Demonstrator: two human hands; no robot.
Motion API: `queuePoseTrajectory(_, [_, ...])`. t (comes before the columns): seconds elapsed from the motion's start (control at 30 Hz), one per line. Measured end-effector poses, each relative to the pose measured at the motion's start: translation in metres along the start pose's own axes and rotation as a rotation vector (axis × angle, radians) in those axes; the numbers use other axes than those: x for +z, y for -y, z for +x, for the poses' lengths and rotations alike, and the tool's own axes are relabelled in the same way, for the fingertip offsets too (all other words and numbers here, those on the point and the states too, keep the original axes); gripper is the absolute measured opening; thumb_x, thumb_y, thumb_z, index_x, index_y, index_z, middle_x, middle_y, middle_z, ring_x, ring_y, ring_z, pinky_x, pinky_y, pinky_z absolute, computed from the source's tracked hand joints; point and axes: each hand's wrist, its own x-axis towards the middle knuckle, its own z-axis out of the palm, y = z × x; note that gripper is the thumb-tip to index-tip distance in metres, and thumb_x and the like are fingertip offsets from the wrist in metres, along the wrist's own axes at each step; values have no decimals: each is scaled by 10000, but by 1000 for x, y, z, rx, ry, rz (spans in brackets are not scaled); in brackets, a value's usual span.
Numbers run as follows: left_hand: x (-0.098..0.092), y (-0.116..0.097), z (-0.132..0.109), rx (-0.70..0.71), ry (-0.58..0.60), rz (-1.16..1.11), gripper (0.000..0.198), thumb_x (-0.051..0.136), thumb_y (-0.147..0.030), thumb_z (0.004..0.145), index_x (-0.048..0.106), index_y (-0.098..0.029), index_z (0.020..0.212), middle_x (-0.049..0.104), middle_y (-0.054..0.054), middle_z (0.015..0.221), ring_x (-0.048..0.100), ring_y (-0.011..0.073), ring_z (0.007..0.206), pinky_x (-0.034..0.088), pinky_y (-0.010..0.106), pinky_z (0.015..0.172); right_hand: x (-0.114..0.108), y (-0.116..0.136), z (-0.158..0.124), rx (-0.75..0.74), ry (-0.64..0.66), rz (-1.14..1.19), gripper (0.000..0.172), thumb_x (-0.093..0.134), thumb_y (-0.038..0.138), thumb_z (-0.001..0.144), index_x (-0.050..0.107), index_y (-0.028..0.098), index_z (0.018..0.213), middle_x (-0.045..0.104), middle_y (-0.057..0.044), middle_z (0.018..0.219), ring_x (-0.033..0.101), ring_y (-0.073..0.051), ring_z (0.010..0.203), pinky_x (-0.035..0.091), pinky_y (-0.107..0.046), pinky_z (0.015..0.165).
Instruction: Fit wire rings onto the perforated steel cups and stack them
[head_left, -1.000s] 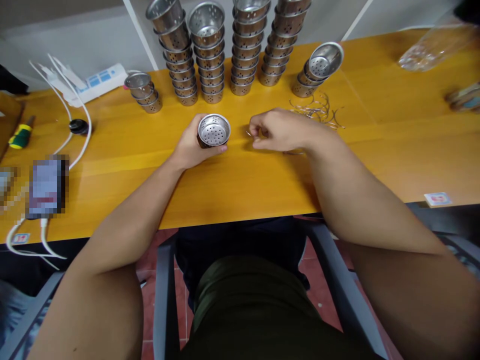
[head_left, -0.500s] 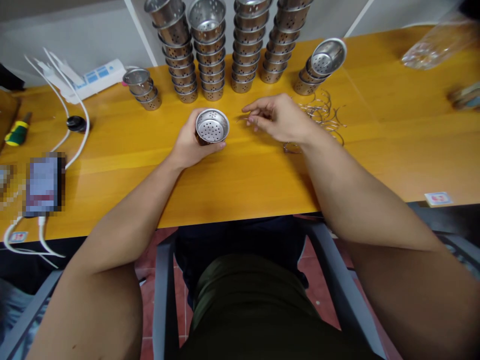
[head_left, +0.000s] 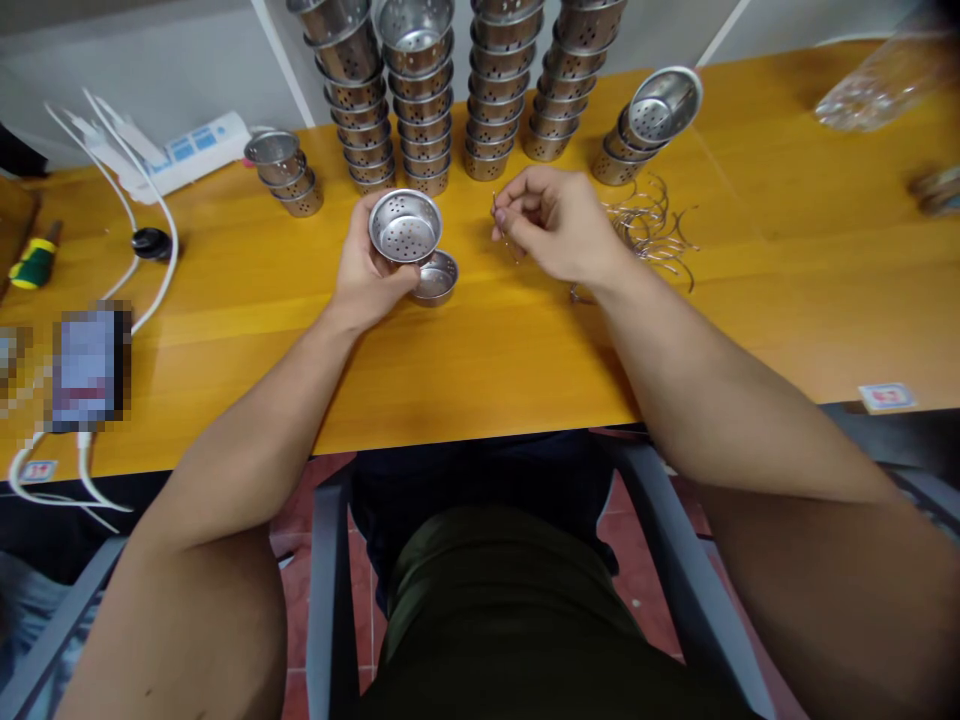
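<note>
Viewing remotely, I see the left hand [head_left: 361, 270], fingers wrapped around a round, perforated silver metal cup [head_left: 406, 228]. The right hand's [head_left: 559, 222] fingers pinch a thin metal wire [head_left: 494, 202].

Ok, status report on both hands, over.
Left hand holding perforated metal cup. Right hand pinching thin wire. Second cup close by left hand; wire pile near right hand.
</note>
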Motion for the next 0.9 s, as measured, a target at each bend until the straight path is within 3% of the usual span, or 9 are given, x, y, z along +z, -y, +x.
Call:
queuePoseTrajectory(0.1, [1, 0, -2, 101, -3, -53, 960, 1112, -720, 934, 553, -431, 1659, 820, 94, 1643, 886, 388, 1505, 795, 658, 1323, 4, 9, -4, 37, -23, -72, 806, 629, 1067, 1125, 799, 361, 1474, 928, -145, 1200, 820, -397, 1141, 646, -532, 895])
queuePoseTrajectory(0.2, [3, -6, -2, 154, -16, 6, 976, 1095, -856, 948, 579, -422, 1654, 841, 95, 1592, 901, 373, 1426, 806, 662, 1254, 9, 23, -9, 35, -19, -101, 825, 573, 1092, 1138, 800, 389, 1507, 909, -152, 1286, 839, -424, 1202, 686, -542, 886])
queuePoseTrajectory(0.33, [4, -19, -3, 10, -20, 50, 1130, 1077, -1067, 830, 624, -395, 1618, 853, 87, 1573, 872, 348, 1427, 773, 612, 1267, 11, 40, -18, 31, -7, -114, 869, 554, 1096, 1152, 773, 407, 1634, 881, -155, 1347, 830, -434, 1247, 718, -551, 894])
queuePoseTrajectory(0.43, [4, -22, -4, -59, -12, 72, 1192, 1041, -1148, 776, 646, -373, 1592, 858, 56, 1545, 843, 314, 1440, 736, 575, 1293, 11, 37, -18, 18, -17, -146, 859, 554, 1065, 1179, 764, 402, 1683, 867, -159, 1348, 818, -430, 1231, 725, -549, 909])
queuePoseTrajectory(0.57, [1, -9, -3, 50, 1, 14, 1137, 1098, -1072, 797, 654, -422, 1617, 853, 44, 1551, 872, 348, 1423, 754, 609, 1238, 17, 4, -2, -147, -110, -52, 749, 623, 1011, 1203, 844, 365, 1513, 824, -134, 1107, 783, -375, 1015, 701, -516, 838])
queuePoseTrajectory(0.7, [-3, 5, -2, 20, 66, 35, 1081, 1055, -1026, 914, 620, -451, 1720, 834, 36, 1611, 817, 375, 1549, 718, 663, 1310, 28, -26, 17, -333, -244, 188, 665, 853, 983, 1117, 859, 325, 1210, 662, -38, 817, 635, -267, 745, 627, -436, 692])
queuePoseTrajectory(0.9, [7, -3, -3, 61, -3, 50, 1041, 1097, -983, 884, 696, -343, 1601, 848, 120, 1478, 880, 380, 1373, 776, 608, 1196, 42, -18, 17, -398, -214, 358, 621, 966, 924, 1082, 830, 320, 1138, 617, -3, 770, 599, -227, 674, 585, -386, 616])
